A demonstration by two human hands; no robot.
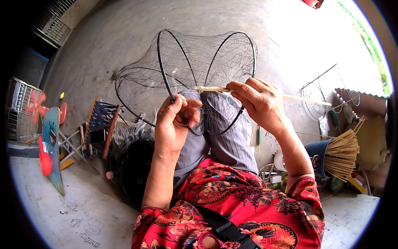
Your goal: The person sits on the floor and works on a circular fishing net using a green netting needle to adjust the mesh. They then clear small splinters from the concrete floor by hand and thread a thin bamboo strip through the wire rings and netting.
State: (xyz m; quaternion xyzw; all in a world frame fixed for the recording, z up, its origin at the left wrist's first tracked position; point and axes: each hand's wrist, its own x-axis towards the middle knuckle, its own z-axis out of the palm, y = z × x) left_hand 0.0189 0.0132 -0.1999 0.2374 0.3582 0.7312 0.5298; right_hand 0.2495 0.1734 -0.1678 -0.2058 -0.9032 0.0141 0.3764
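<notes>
A tubular net trap (190, 41) of thin dark mesh on several black hoops (161, 58) spreads over my knees and beyond them. My left hand (176, 120) is closed at the near hoop, with thumb and index finger pinching its black rim and the other fingers curled. My right hand (263, 99) grips a long pale bamboo stick (306, 99). The stick lies almost level, and its tip, which looks split, points left across the net just above my left fingers. Whether the tip touches the mesh I cannot tell.
At right, a blue bucket (317, 153) holds a bundle of bamboo sticks (342, 155); behind it stands another hooped net frame (315, 101). On the left are a folding stool (101, 120) and a blue-and-red toy (50, 141). A black heap (132, 166) lies beside my left leg.
</notes>
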